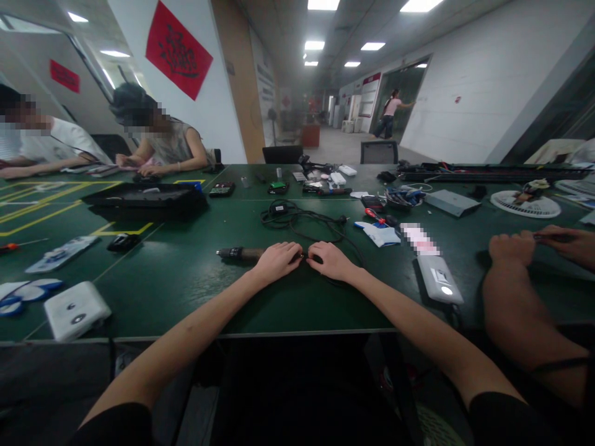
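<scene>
An electric screwdriver [239, 253] lies on the green table, its chuck pointing left. My left hand [279, 259] is closed over its rear end, with the fingers curled toward the middle. Facing it, my right hand [330, 260] is closed in a pinch on what looks like the end of a thin black cable. The small gap between the fingertips shows a tiny metallic part, too small to make out. A black power cord [307, 226] with an adapter [279, 209] and a plug lies loosely coiled just beyond both hands.
Left are a white box [77, 310], a black tray [146, 198] and a small black part [123, 242]. Right are a white handheld device [438, 279], a red screwdriver [374, 215] and a fan grille [525, 203]. A co-worker's hands [511, 248] are at far right; other people sit far left.
</scene>
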Action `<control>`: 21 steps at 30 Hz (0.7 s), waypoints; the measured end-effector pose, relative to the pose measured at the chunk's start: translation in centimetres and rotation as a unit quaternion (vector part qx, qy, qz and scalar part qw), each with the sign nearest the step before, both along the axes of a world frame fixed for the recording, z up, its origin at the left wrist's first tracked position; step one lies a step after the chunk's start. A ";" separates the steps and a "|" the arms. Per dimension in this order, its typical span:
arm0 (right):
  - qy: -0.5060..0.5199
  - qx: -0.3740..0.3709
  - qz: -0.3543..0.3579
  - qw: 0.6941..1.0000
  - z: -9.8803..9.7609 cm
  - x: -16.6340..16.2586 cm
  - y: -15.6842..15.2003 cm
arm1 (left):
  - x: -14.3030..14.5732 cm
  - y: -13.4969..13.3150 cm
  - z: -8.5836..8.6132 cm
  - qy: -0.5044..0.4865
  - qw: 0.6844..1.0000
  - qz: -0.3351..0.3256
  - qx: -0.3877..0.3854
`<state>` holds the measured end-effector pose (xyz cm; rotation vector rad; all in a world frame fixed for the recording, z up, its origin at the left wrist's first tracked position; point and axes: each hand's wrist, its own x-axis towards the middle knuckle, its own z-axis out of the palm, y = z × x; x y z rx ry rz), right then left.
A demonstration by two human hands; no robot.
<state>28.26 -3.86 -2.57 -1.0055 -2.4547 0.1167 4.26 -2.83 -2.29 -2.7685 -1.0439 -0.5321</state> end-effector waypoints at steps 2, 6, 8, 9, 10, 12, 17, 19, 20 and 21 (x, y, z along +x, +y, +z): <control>0.000 -0.001 -0.001 1.000 0.0 0.0 0.0 | 0.0 0.0 0.0 -0.005 1.000 0.003 0.001; 0.001 0.000 -0.003 1.000 0.1 0.0 -0.1 | -0.1 0.0 0.0 -0.001 1.000 -0.009 0.009; 0.001 -0.002 -0.002 1.000 0.1 0.0 -0.1 | 0.0 0.0 0.0 0.002 1.000 -0.005 0.007; 0.001 -0.002 -0.001 1.000 0.1 0.0 -0.1 | 0.0 0.0 0.0 0.001 1.000 -0.002 0.006; 0.001 -0.003 -0.001 1.000 0.1 0.0 -0.1 | 0.0 0.0 0.0 -0.001 1.000 0.001 0.006; -0.001 -0.003 0.000 1.000 0.1 0.0 -0.1 | 0.0 0.0 0.1 -0.003 1.000 0.002 0.010; -0.001 0.002 0.000 1.000 -0.1 0.0 0.1 | 0.0 -0.2 0.2 0.006 1.000 0.003 0.008; 0.002 0.002 0.001 1.000 -0.2 0.0 0.1 | 0.0 -0.2 0.2 0.002 1.000 0.005 0.006; 0.003 0.002 0.001 1.000 -0.2 0.0 0.1 | 0.0 -0.2 0.2 0.002 1.000 0.003 0.006; 0.003 0.001 0.002 1.000 -0.2 0.0 0.1 | 0.0 -0.1 0.2 0.003 1.000 0.001 0.007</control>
